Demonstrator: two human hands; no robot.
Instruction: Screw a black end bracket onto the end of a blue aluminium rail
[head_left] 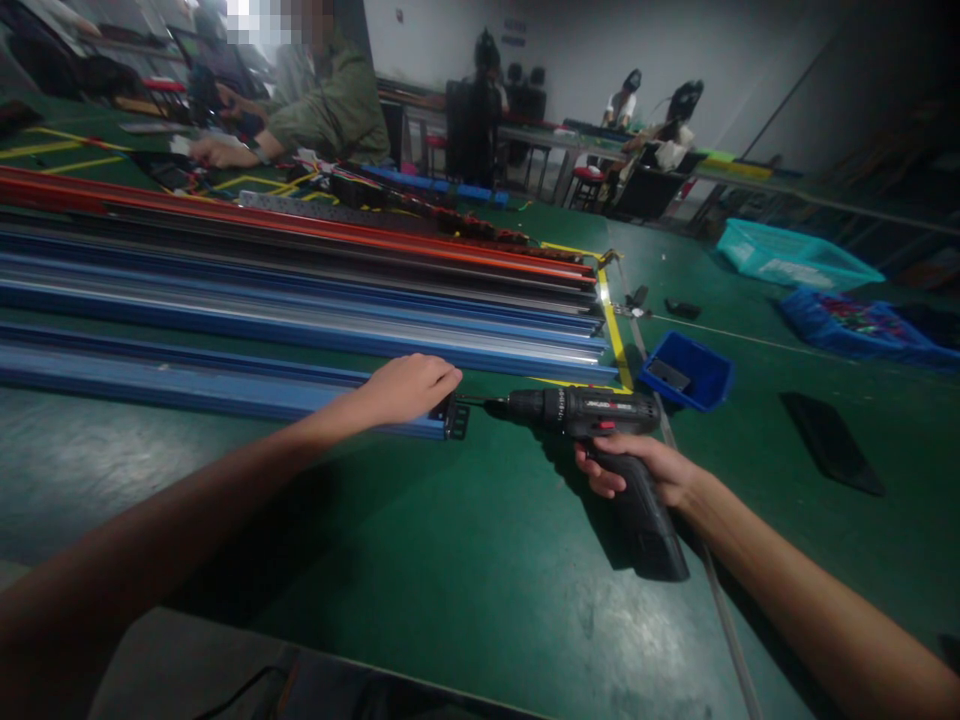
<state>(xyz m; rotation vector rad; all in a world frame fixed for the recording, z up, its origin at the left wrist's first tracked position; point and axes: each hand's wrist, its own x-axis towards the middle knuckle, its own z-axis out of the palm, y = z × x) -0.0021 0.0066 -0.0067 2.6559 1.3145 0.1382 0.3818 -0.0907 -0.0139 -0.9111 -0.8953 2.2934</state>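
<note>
My right hand (637,465) is wrapped round the handle of a black cordless drill (611,412), which lies level with its bit pointing left. The bit's tip reaches a black end bracket (456,418) at the right end of a blue metal profile (285,395); whether it sits in a screw, I cannot tell. Over that same end my left hand (412,388) is closed on the profile, its fingertips mostly hidden behind the hand. Beyond it, several blue, black and red profiles (450,335) lie side by side on the green table (480,560).
To the right stand a small blue bin (688,372) with a part inside, a dark flat slab (832,440), a blue tray (855,325) of small parts and a turquoise basket (795,255). A co-worker in a green sleeve (330,110) handles wiring across the table.
</note>
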